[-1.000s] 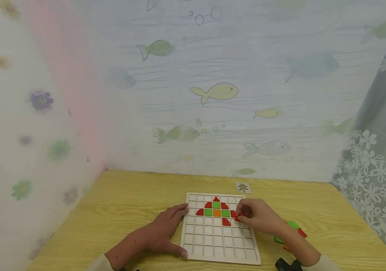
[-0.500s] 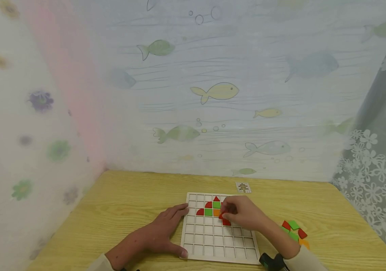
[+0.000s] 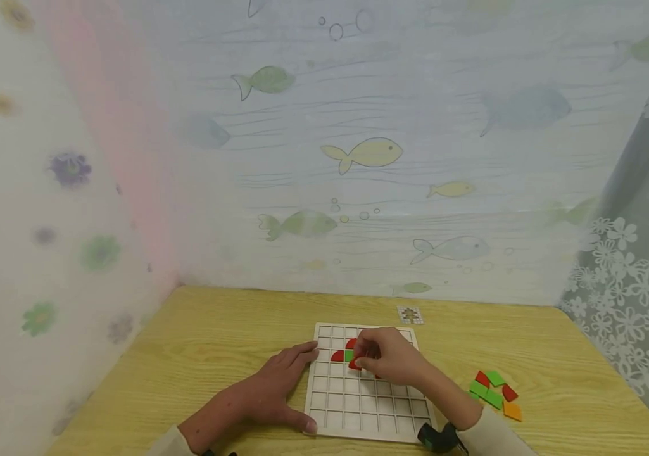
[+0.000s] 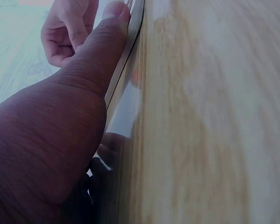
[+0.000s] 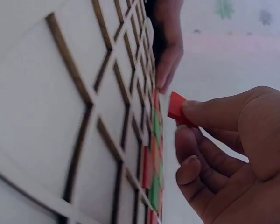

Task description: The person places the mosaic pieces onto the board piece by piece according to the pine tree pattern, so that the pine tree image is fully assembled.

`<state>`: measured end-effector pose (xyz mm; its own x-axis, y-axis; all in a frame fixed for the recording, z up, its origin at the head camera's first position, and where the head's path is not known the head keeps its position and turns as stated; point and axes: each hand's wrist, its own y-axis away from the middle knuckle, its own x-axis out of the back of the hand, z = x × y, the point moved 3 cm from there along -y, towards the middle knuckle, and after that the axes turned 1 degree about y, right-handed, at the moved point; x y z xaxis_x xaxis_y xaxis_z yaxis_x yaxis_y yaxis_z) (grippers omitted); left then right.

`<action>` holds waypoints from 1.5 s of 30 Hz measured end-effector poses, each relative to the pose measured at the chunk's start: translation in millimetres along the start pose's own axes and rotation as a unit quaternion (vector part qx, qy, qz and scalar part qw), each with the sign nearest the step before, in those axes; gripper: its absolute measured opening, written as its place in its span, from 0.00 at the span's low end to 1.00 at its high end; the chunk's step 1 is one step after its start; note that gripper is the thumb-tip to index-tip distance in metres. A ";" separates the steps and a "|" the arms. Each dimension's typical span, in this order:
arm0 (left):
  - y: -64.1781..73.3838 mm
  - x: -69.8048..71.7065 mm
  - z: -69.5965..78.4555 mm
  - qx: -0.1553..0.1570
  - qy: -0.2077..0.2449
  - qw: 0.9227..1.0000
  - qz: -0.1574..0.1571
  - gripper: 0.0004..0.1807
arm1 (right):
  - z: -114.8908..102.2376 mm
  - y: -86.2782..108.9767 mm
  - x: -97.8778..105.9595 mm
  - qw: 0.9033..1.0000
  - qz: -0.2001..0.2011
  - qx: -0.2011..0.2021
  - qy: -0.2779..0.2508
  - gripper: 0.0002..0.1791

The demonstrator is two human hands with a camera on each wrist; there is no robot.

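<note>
A wooden grid board [image 3: 347,402] lies on the table, with red, green and orange tiles set in its upper cells. Thumb and fingertips of my right hand [image 3: 389,358] pinch a red tile [image 5: 178,108] close over the board, and the hand hides much of the pattern. Left of it, a red quarter-round tile [image 3: 338,356] and part of a green tile [image 3: 349,356] show in the grid. My left hand [image 3: 270,392] rests spread along the board's left edge, its thumb at the lower left corner and fingertips at the upper left side.
Several loose green, red and orange tiles [image 3: 494,399] lie on the table right of the board. A small pattern card [image 3: 411,315] lies behind the board. Printed fabric with fish [image 3: 361,152] hangs behind the table.
My right hand has moved left across the board with the red tile, from the right side of the pattern to its left half. The left hand stays in place.
</note>
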<state>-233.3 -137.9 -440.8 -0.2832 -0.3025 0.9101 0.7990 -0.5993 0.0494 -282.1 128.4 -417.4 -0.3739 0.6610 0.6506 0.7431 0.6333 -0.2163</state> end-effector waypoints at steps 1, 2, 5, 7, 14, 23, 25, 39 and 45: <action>0.1 0.2 0.0 -0.001 0.000 1.000 0.001 0.71 | 0.6 -0.4 -1.0 1.000 0.004 0.001 0.000 0.03; 0.2 0.3 -0.1 -0.001 0.000 1.000 0.002 0.71 | 1.5 -0.7 -2.2 1.000 0.007 0.001 0.002 0.03; 0.5 0.0 -0.2 -0.002 -0.001 1.000 0.003 0.71 | 4.3 -1.7 -5.8 1.000 0.008 -0.001 0.006 0.04; 0.6 -0.2 -0.2 -0.001 0.000 1.000 0.003 0.70 | 6.1 -2.2 -7.7 1.000 0.003 -0.005 0.008 0.04; 0.6 0.7 0.8 -0.001 0.000 1.000 0.002 0.70 | 7.7 -1.4 -10.6 1.000 -0.011 -0.003 0.012 0.05; -0.4 0.7 0.3 0.002 -0.002 1.000 -0.002 0.70 | 6.2 -0.9 -10.2 1.000 -0.008 0.007 0.020 0.05; -0.6 0.4 -0.2 0.001 -0.004 1.000 -0.001 0.70 | 6.1 -1.1 -10.1 1.000 -0.007 0.010 0.024 0.06; 1.3 0.2 -1.6 -0.010 -0.007 1.000 0.002 0.69 | 2.7 -0.1 -10.6 0.998 -0.009 0.023 0.050 0.04; -0.3 -0.3 -1.7 -0.004 -0.009 1.000 0.000 0.70 | 0.1 -0.1 -10.2 0.998 -0.019 0.040 0.047 0.04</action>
<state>-234.4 -138.9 -441.8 -0.2736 -0.2883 0.9176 0.7942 -0.6059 0.0464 -278.4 121.6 -424.1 -0.3440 0.5977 0.7241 0.6820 0.6892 -0.2448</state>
